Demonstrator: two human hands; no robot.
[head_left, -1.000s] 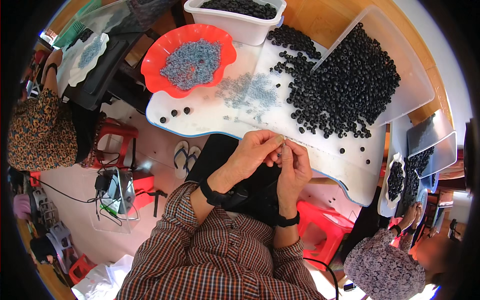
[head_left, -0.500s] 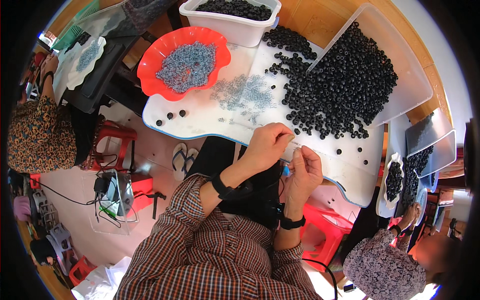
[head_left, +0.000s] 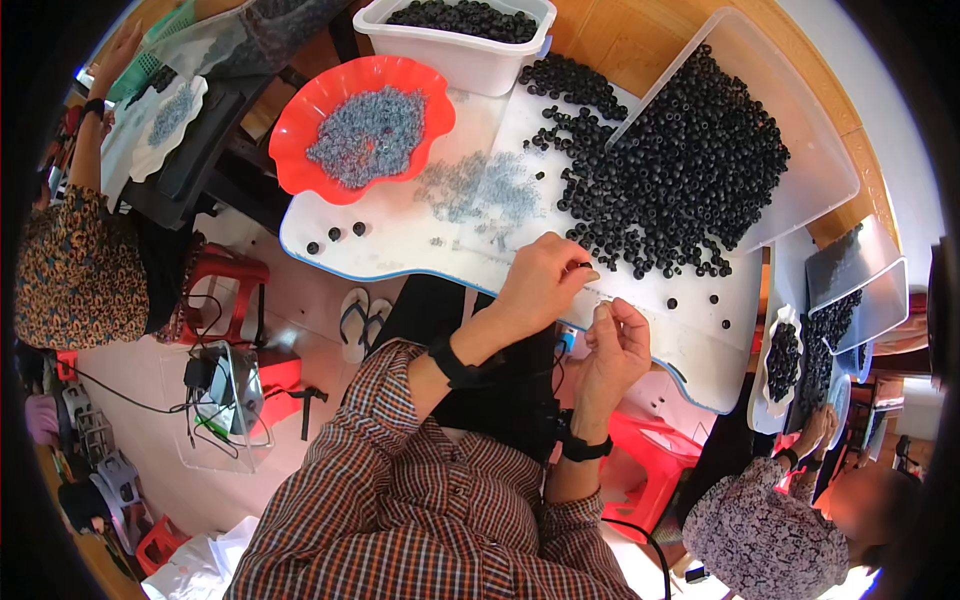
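Pinching small black piece point(head_left: 586, 266) in left hand point(head_left: 540, 287), fingertips nearly together; keeping right hand point(head_left: 622, 347) loosely curled (cannot tell if gripping anything tiny). Working above near edge of white table point(head_left: 395, 250). Apparently much left: loose black rings point(head_left: 690, 160) heaped far right, bluish bits point(head_left: 370, 135) in red scalloped bowl point(head_left: 291, 140), far left. Perhaps done: three black pieces point(head_left: 334, 234), near left edge.

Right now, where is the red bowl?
In the head view, the red bowl sits on the table, at its left, below and left of the white tub.
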